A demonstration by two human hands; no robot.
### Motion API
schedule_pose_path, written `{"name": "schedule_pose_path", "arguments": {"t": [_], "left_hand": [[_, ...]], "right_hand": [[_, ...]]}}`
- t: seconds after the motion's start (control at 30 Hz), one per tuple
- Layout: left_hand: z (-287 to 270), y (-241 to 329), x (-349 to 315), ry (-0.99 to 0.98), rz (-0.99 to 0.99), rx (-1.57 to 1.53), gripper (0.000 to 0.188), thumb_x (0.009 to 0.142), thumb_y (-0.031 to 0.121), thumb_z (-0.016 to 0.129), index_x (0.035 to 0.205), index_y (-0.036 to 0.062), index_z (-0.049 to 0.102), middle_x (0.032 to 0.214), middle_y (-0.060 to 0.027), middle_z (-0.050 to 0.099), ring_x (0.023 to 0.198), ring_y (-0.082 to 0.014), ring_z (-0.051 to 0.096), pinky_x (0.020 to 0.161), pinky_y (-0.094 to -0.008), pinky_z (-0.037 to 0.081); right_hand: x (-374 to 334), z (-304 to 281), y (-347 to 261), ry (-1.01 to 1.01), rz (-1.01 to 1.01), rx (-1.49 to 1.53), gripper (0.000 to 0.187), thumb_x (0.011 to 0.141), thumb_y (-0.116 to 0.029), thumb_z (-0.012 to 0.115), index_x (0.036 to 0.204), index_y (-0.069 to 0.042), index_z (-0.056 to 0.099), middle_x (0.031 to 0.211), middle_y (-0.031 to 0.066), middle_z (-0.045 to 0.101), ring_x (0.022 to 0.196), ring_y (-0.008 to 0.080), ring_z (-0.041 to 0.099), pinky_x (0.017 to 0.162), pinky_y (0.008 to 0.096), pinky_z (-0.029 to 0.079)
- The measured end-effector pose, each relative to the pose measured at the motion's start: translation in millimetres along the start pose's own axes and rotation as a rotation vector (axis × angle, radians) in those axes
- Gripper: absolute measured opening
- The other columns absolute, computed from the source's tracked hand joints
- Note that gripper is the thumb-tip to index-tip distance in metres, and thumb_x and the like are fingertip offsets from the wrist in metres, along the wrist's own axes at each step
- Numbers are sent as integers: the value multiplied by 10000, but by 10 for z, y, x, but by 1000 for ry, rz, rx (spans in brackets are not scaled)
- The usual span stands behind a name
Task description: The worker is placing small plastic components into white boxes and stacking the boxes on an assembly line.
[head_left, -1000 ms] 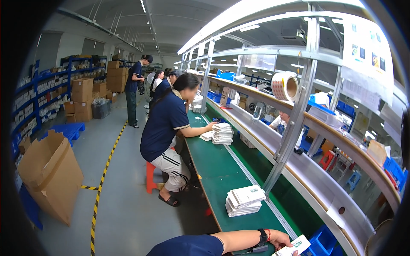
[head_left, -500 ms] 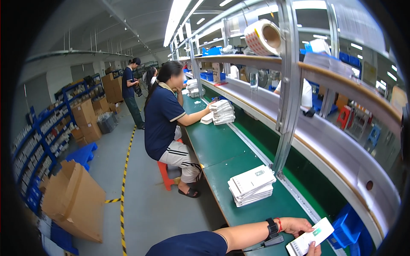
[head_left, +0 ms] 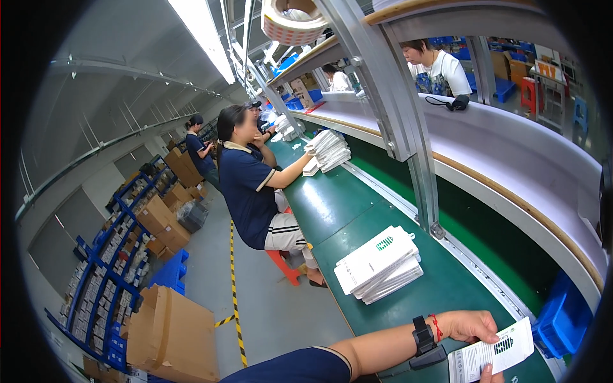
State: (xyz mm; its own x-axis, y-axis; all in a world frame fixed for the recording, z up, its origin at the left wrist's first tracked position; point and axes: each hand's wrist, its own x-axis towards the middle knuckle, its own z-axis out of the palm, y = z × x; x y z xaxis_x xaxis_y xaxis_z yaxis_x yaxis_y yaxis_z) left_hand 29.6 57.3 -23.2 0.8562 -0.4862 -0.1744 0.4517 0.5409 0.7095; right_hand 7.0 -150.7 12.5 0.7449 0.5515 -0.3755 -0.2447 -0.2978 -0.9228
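My left hand (head_left: 472, 324) reaches in from the lower edge, with a dark band and a red string on its wrist. Its thumb and fingers pinch the upper edge of a white flat packet (head_left: 516, 341) with dark green print. Of my right hand (head_left: 490, 375), only fingertips show at the bottom, closed on the packet's lower edge. To the left of the packet, a stack of similar white packets (head_left: 377, 262) lies on the green bench, its edges uneven.
Beyond the stack, a seated co-worker (head_left: 246, 185) has a hand at another packet pile (head_left: 329, 151). A blue bin (head_left: 562, 319) stands right of my hands. A metal post (head_left: 418, 185) and shelf rise along the green bench (head_left: 319, 210). A cardboard box (head_left: 172, 332) is on the floor.
The view has tilted and shifted, so the bench and stack appear at a different angle. Both hands still hold the packet, which now shows more of its printed face.
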Motion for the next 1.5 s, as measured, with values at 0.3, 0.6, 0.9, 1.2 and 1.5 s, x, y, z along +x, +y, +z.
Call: {"name": "schedule_pose_path", "arguments": {"t": [0.3, 0.6, 0.9, 1.2, 1.5], "left_hand": [[13, -3, -73, 19, 19, 61, 232, 741, 120, 688, 771, -101, 622, 705, -93, 630, 632, -122, 586, 583, -240, 478], [44, -44, 120, -73, 65, 310, 264, 778, 163, 636, 791, -101, 623, 707, -29, 605, 639, -73, 509, 579, -227, 421], [-111, 37, 11, -72, -75, 272, 261, 824, 213, 611, 857, -45, 634, 821, -73, 640, 724, -109, 589, 675, -233, 472], [-92, 88, -34, -126, -101, 281, 247, 816, 188, 617, 895, -45, 636, 852, -96, 650, 736, -124, 612, 706, -237, 481], [-66, 112, -32, -158, -118, 305, 271, 811, 206, 625, 903, -48, 633, 869, -95, 645, 771, -132, 606, 720, -240, 476]], "right_hand": [[14, -9, 24, 9, 4, 160, 375, 900, -184, 466, 1162, 85, 466, 1122, 150, 524, 986, 199, 477, 859, 310, 367], [-40, -65, 189, 152, -233, -21, 371, 864, -168, 534, 1157, 54, 485, 1081, 132, 553, 888, 204, 535, 792, 309, 415], [-118, -133, -318, 932, -741, -383, 162, 767, -85, 628, 692, 2, 513, 607, 78, 517, 542, 148, 504, 508, 255, 405], [375, -798, -1902, 872, -1107, -798, 217, 730, -74, 633, 910, 12, 549, 739, 108, 568, 616, 206, 544, 598, 295, 446], [978, -1063, -2128, 705, -710, -973, 316, 700, -120, 632, 976, 25, 587, 908, 187, 594, 847, 292, 583, 750, 328, 459]]}}
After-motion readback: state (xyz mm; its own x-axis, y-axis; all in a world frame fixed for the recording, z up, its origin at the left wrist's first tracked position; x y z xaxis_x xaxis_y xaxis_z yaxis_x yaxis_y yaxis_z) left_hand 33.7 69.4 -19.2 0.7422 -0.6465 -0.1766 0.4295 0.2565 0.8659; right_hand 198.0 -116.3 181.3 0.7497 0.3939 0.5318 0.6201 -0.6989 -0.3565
